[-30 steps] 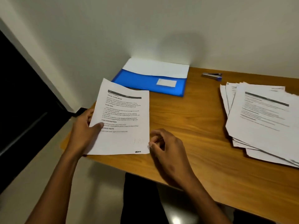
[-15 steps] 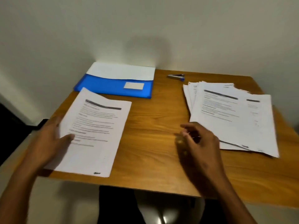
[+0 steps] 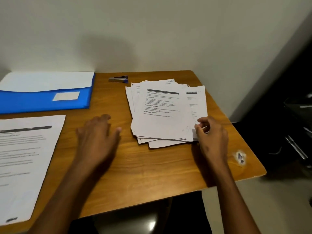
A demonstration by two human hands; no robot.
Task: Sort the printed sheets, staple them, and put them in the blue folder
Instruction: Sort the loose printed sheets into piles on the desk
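Note:
An untidy stack of printed sheets (image 3: pixel 163 114) lies on the right half of the wooden table (image 3: pixel 152 168). My right hand (image 3: pixel 211 137) pinches the stack's near right corner between thumb and fingers. My left hand (image 3: pixel 97 141) hovers over the table's middle, blurred, fingers spread and holding nothing. One printed sheet (image 3: pixel 25 159) lies flat at the near left edge. The blue folder (image 3: pixel 45 102) lies at the far left with white paper showing above its pocket. A small grey and blue stapler (image 3: pixel 119 79) sits at the back by the wall.
The white wall runs right behind the table. A torn sticker (image 3: pixel 240 157) marks the table's near right corner. Dark objects stand on the floor to the right of the table (image 3: pixel 297 125).
My left hand has let go of the single sheet, now flat at the left, and moved to the middle. My right hand has reached the stack and pinched its corner. The view swung right.

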